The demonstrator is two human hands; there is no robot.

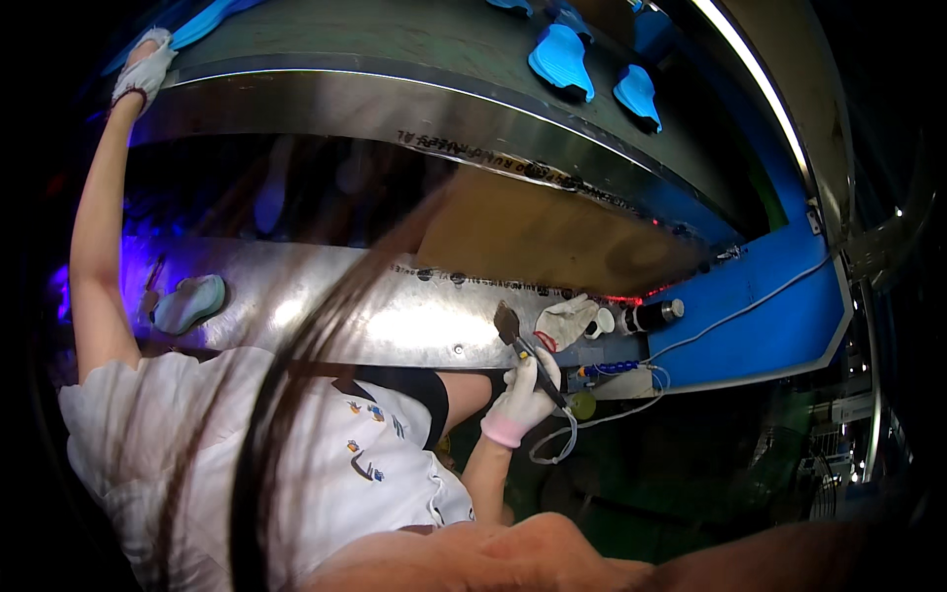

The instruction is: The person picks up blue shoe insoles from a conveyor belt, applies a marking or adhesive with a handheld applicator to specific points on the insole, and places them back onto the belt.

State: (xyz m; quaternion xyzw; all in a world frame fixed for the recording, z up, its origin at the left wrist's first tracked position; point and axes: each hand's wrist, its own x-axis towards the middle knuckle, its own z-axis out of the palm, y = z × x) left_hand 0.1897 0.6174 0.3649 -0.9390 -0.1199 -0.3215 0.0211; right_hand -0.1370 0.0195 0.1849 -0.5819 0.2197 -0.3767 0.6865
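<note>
My right hand (523, 400), in a white glove with a pink cuff, is closed around the dark handle of a brush (525, 350). Its brown bristles point up and away over the metal ledge, and a thin pale hose trails from the handle's lower end. My left arm stretches far out to the upper left. There my left hand (147, 74), also in a white glove, has its fingers closed at the end of a long blue shoe sole (212, 24) on the dark belt; the fingertips are partly hidden. A pale green-rimmed sole (189, 304) lies on the ledge (414, 331), nearer my body.
More blue soles (562, 61) lie on the belt (395, 39) at the far right. Beside the brush are a loose white glove (564, 322), a white cup (602, 322) and a dark bottle (651, 316). A cable (725, 313) crosses the blue panel (745, 340). Hair strands cross the view.
</note>
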